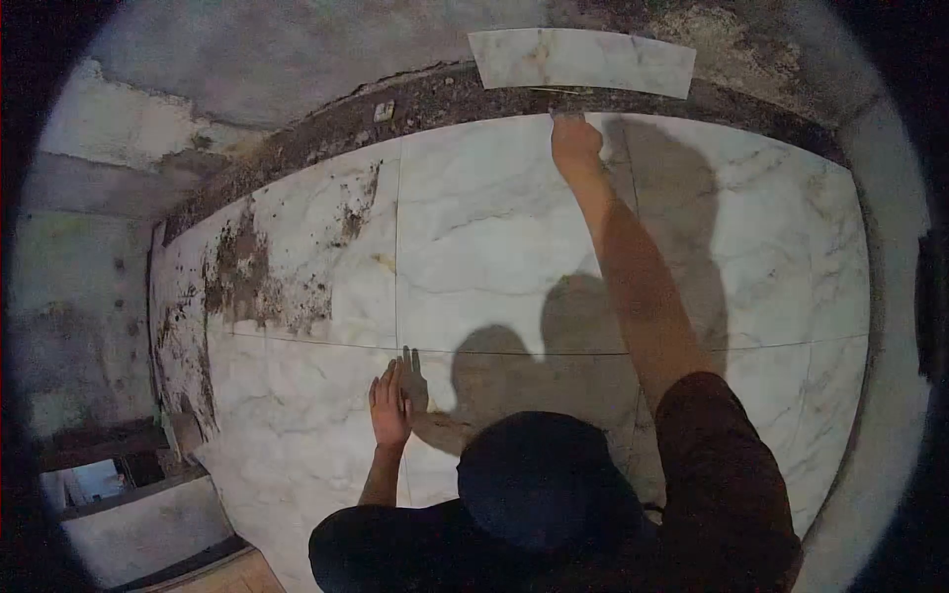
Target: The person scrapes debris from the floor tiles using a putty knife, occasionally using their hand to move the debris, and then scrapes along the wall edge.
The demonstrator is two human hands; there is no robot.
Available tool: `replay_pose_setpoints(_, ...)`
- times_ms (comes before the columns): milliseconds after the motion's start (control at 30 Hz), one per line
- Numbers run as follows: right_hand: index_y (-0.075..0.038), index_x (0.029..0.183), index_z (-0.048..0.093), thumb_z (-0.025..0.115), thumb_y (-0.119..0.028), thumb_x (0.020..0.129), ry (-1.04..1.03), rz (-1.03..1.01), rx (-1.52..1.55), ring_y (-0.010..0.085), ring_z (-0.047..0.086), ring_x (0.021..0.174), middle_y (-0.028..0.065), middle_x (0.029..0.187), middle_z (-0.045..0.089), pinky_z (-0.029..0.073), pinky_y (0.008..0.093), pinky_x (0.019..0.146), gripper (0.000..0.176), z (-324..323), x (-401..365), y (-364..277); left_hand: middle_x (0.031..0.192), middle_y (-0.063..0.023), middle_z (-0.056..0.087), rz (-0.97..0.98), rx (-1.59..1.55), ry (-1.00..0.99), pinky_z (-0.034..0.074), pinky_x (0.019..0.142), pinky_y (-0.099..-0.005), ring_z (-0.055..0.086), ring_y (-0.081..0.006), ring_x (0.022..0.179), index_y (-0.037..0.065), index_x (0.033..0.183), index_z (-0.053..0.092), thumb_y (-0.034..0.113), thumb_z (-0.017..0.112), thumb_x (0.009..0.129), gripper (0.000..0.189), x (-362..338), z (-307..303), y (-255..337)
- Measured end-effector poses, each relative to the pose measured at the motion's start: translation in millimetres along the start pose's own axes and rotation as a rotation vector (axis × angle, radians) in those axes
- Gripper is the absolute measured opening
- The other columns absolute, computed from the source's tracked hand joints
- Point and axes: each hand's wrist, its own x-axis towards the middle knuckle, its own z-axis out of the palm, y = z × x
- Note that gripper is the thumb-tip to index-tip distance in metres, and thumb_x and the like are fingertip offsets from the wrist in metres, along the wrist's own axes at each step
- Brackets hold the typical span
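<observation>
Large white marbled tiles [494,198] cover the surface before me. My left hand [391,407] is over the near tiles by a seam, its fingers stretched out, holding nothing. Far out at the back edge of the tiles is my right hand [576,148], its fingers closed. A small greyish thing shows at its knuckles, and I cannot tell what it is. Just beyond that hand, a narrow cut strip of the same marbled tile [583,61] stands against the wall.
A dark strip of rough dirt [326,133] with a small pale chunk [384,111] runs behind the tiles. Mud smears [242,252] mark the left tiles. Stained walls [267,59] close in the back. A ledge [148,529] and a dark cap [544,484] are in front.
</observation>
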Motion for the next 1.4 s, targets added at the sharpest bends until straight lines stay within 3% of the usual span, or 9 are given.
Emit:
replay_pose_setpoints(167,-0.007,0.099,0.071,0.062,-0.012,0.088,-0.097,0.045,-0.004,0.0296,0.072,0.078,0.0130,0.095,0.072,0.056,0.0430,0.057,0.014,-17,11,5,0.153,-0.0137,0.038,0.023,0.021,0.047,0.024,0.118,-0.0514,0.039,-0.0304,0.139,0.005,0.149,0.034,0.014,0.054,0.090,0.062,9,-4,1)
replay_pose_setpoints(267,-0.006,0.094,0.070,0.064,-0.012,0.088,0.113,-0.011,0.228,0.0301,0.072,0.085,0.0162,0.095,0.072,0.057,0.0415,0.066,0.011,-16,-7,14,0.154,-0.0133,0.038,0.041,0.020,0.065,0.024,0.118,-0.0521,0.039,-0.0309,0.139,0.005,0.149,0.034,0.013,0.054,0.090,0.063,-3,-2,-3)
replay_pose_setpoints(400,-0.006,0.092,0.064,0.059,-0.018,0.089,0.220,-0.210,0.084,0.0357,0.065,0.071,0.0167,0.073,0.062,0.054,0.0442,0.065,0.013,-36,-113,37,0.152,-0.0170,0.040,0.004,-0.023,0.104,0.025,0.116,-0.0528,0.040,-0.0358,0.138,0.005,0.148,0.038,0.018,0.050,0.095,0.056,0,0,-6)
replay_pose_setpoints(500,-0.003,0.117,0.063,0.058,-0.019,0.091,0.138,-0.161,0.152,0.0383,0.065,0.070,0.0168,0.073,0.063,0.052,0.0496,0.062,0.031,-47,-253,56,0.154,-0.0134,0.037,0.006,0.004,0.042,0.025,0.117,-0.0514,0.039,-0.0303,0.139,0.005,0.149,0.034,0.011,0.051,0.088,0.064,1,-11,1)
replay_pose_setpoints(600,0.005,0.116,0.062,0.054,-0.014,0.097,-0.186,0.015,0.028,0.0362,0.067,0.073,0.0230,0.090,0.067,0.054,0.0456,0.063,0.028,-53,-306,37,0.155,-0.0127,0.037,0.023,-0.024,0.073,0.025,0.117,-0.0504,0.039,-0.0299,0.139,0.005,0.149,0.034,0.012,0.053,0.088,0.064,-1,-7,0)
replay_pose_setpoints(800,-0.001,0.084,0.065,0.060,-0.006,0.086,-0.029,-0.064,0.171,0.0320,0.071,0.077,0.0175,0.077,0.068,0.056,0.0433,0.062,0.008,-51,-140,-10,0.155,-0.0114,0.037,0.111,0.073,-0.049,0.027,0.116,-0.0498,0.039,-0.0315,0.138,0.005,0.149,0.034,0.011,0.055,0.089,0.065,20,-8,5)
replay_pose_setpoints(1000,-0.004,0.080,0.068,0.060,-0.004,0.084,0.188,-0.043,0.025,0.0336,0.070,0.070,0.0186,0.072,0.067,0.056,0.0430,0.058,0.009,-47,-222,-21,0.156,-0.0135,0.035,0.065,-0.052,0.099,0.026,0.117,-0.0511,0.038,-0.0336,0.139,0.004,0.149,0.035,0.017,0.053,0.091,0.062,34,2,18)
replay_pose_setpoints(1267,-0.001,0.075,0.068,0.062,-0.007,0.083,0.302,-0.086,0.146,0.0306,0.070,0.074,0.0199,0.073,0.068,0.057,0.0416,0.063,0.012,-52,-177,-31,0.154,-0.0158,0.037,0.152,0.051,-0.028,0.027,0.116,-0.0507,0.039,-0.0352,0.138,0.005,0.149,0.036,0.018,0.052,0.091,0.061,22,-4,7)
replay_pose_setpoints(1400,-0.003,0.085,0.071,0.063,-0.012,0.084,0.106,-0.015,0.050,0.0281,0.071,0.072,0.0134,0.075,0.071,0.056,0.0423,0.059,0.012,-24,-167,-23,0.153,-0.0172,0.037,0.048,-0.029,0.115,0.028,0.114,-0.0503,0.040,-0.0369,0.135,0.003,0.148,0.036,0.017,0.052,0.092,0.060,25,-2,3)
